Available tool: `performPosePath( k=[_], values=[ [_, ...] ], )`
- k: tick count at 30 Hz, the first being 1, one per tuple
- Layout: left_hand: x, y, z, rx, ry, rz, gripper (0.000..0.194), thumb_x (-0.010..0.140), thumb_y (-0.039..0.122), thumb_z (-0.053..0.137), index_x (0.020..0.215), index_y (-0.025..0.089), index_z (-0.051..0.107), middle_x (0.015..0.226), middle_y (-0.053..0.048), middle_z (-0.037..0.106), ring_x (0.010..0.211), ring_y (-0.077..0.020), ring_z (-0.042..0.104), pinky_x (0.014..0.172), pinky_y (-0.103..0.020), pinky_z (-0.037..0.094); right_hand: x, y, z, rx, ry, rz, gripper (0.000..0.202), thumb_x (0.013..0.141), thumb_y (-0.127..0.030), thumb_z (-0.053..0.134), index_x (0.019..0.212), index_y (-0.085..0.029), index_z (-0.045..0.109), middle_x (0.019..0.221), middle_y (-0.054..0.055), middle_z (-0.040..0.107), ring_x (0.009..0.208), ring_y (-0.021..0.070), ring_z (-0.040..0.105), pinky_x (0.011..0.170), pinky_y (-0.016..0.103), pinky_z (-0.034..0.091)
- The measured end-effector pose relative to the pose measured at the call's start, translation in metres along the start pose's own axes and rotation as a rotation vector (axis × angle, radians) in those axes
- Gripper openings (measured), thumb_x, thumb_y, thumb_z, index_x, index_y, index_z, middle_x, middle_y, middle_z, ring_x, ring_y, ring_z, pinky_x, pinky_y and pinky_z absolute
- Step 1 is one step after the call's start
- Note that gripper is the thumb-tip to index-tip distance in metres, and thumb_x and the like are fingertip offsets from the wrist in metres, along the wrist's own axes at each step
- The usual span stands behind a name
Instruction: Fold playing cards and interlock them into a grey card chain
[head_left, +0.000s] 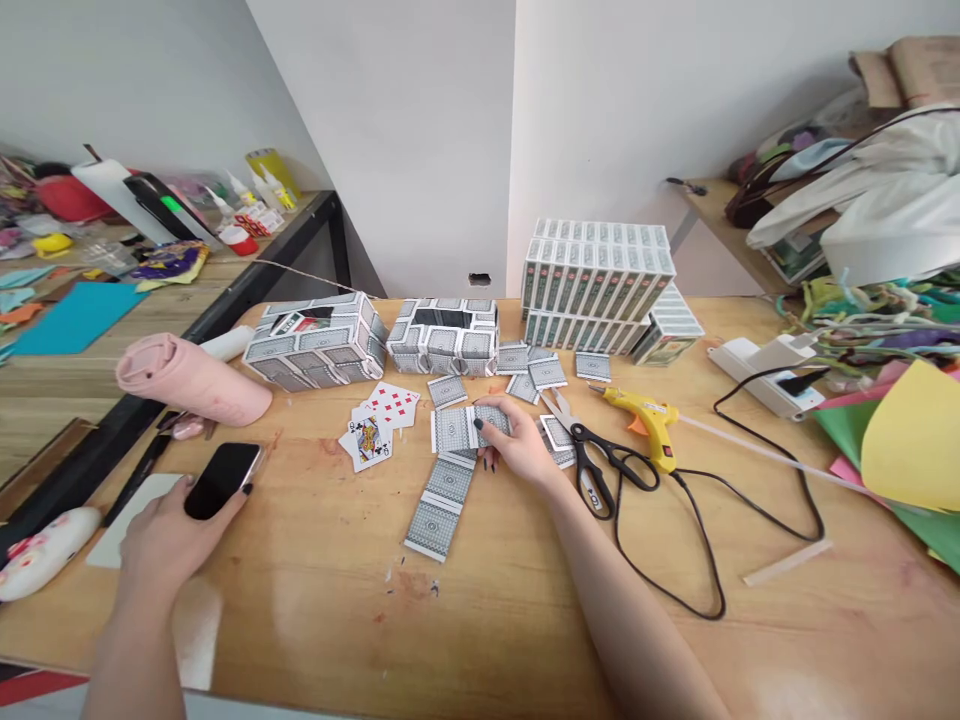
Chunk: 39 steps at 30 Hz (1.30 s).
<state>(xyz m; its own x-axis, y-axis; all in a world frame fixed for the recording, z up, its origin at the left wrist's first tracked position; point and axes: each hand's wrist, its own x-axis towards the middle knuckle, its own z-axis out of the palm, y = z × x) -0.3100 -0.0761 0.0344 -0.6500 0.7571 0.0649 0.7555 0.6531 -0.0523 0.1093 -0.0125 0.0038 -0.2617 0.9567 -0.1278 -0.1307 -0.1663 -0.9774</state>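
My left hand (161,530) is closed around a black-screened smartphone (223,480), its fingers and thumb along opposite edges, low over the table's left side. With my right hand (517,440) I pinch a piece made of joined, folded playing cards (453,430), grey patterned backs up, thumb on top. Just below it lies a strip of two similar folded cards (439,505); whether the two pieces touch is hard to tell. Face-up playing cards (375,425) lie left of my right hand. Black-handled scissors (600,455) rest to its right, beside a yellow glue gun (645,420).
Two boxes covered in cards (315,340) (442,340) stand at the back, beside stacked card packs (596,280). A pink roll (195,380) lies left. The glue gun's cord (709,570) loops towards a white power strip (769,375). Coloured sheets (907,430) cover the right edge.
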Motion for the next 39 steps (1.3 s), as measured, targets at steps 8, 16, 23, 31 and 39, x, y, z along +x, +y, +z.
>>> performPosePath(
  k=[8, 16, 23, 31, 39],
  values=[
    [-0.05, 0.043, -0.015, -0.007, -0.068, 0.117, 0.091, 0.069, 0.064, 0.047, 0.138, 0.008, 0.03, 0.122, -0.017, 0.057, 0.113, -0.0357, 0.051, 0.089, -0.043, 0.044, -0.002, -0.004, 0.001, -0.006, 0.026, -0.022, 0.04, 0.077, -0.04, 0.056, 0.11, -0.019, 0.049, 0.054, -0.006, 0.057, 0.038, 0.0108, 0.055, 0.038, 0.021, 0.045],
    [-0.09, 0.046, -0.024, -0.16, -0.11, 0.108, 0.094, 0.07, 0.065, 0.047, 0.139, 0.006, 0.025, 0.114, -0.019, 0.06, 0.104, -0.0404, 0.054, 0.083, -0.048, 0.045, -0.001, -0.003, 0.002, -0.014, 0.04, -0.007, 0.038, 0.077, -0.036, 0.055, 0.111, -0.02, 0.048, 0.054, -0.006, 0.057, 0.039, 0.0113, 0.055, 0.038, 0.021, 0.045],
    [-0.101, 0.055, -0.028, -0.193, -0.083, 0.111, 0.094, 0.071, 0.064, 0.047, 0.142, 0.008, 0.022, 0.118, -0.02, 0.058, 0.106, -0.0422, 0.053, 0.084, -0.051, 0.044, -0.003, -0.004, 0.004, -0.019, 0.057, -0.007, 0.041, 0.076, -0.039, 0.055, 0.111, -0.019, 0.048, 0.054, -0.005, 0.057, 0.038, 0.0114, 0.055, 0.037, 0.022, 0.044],
    [-0.096, 0.049, -0.019, -0.118, -0.091, 0.113, 0.097, 0.07, 0.06, 0.05, 0.141, 0.001, 0.02, 0.116, -0.027, 0.056, 0.106, -0.0435, 0.053, 0.085, -0.05, 0.043, -0.005, -0.005, 0.006, -0.045, 0.081, -0.005, 0.039, 0.077, -0.041, 0.055, 0.111, -0.022, 0.048, 0.056, -0.004, 0.057, 0.039, 0.013, 0.054, 0.037, 0.024, 0.043],
    [-0.117, 0.126, -0.012, -0.535, 0.112, 0.633, 0.061, 0.085, 0.042, 0.044, 0.136, 0.012, 0.03, 0.134, -0.02, 0.042, 0.127, -0.03, 0.036, 0.104, -0.046, 0.028, -0.006, -0.007, 0.01, -0.08, 0.11, -0.029, 0.035, 0.078, -0.041, 0.055, 0.108, -0.022, 0.049, 0.053, -0.003, 0.056, 0.038, 0.0148, 0.052, 0.037, 0.027, 0.041]
  ],
)
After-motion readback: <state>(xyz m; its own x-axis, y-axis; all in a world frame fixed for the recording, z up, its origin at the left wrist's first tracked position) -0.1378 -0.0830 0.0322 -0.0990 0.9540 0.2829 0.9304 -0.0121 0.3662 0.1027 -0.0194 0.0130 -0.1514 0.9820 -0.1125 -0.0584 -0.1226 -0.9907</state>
